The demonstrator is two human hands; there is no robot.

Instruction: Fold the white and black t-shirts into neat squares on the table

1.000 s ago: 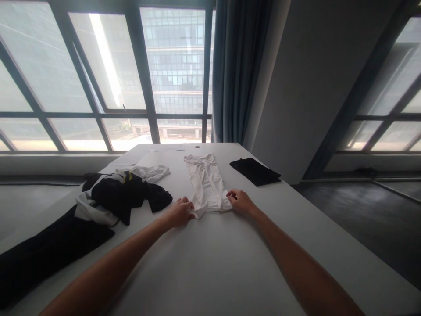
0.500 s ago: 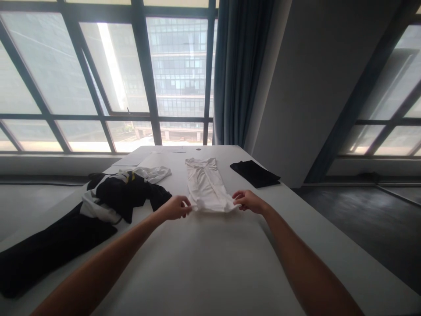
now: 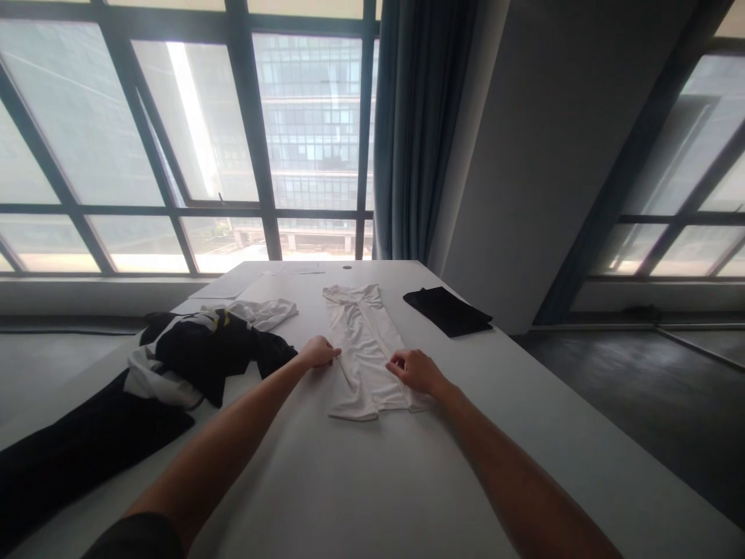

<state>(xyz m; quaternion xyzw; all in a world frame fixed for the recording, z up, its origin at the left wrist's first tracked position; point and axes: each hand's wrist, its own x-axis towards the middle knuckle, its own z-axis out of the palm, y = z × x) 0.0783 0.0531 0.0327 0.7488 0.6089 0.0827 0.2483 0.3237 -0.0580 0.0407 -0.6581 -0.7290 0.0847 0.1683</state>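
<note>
Left hand (image 3: 319, 353): grip narrow, fingertips pinched on the left edge of the white garment (image 3: 364, 353), about midway along its length. Right hand (image 3: 414, 370): fingers curled down on the right edge of the same garment, nearer its close end; grip looks closed on the cloth, though the fingertips are partly hidden under the knuckles. Both forearms reach out from the lower edge of the view.

White garment: folded into a long narrow strip, lying flat on the desk (image 3: 407, 481), running away from the person toward the windows. Near end slightly rumpled, with a fold turned under at the left corner. It sits roughly in the middle of the desk.

Left of it, just beside the left hand: a loose pile of black and white clothes (image 3: 203, 349), one white piece on its far side. A long black cloth (image 3: 75, 458) trails from the pile toward the near left corner.

Right of the garment, well apart: a folded black garment (image 3: 447, 309) near the desk's right edge.

Beyond the desk: large windows (image 3: 192, 140), a blue-grey curtain (image 3: 416, 124).
</note>
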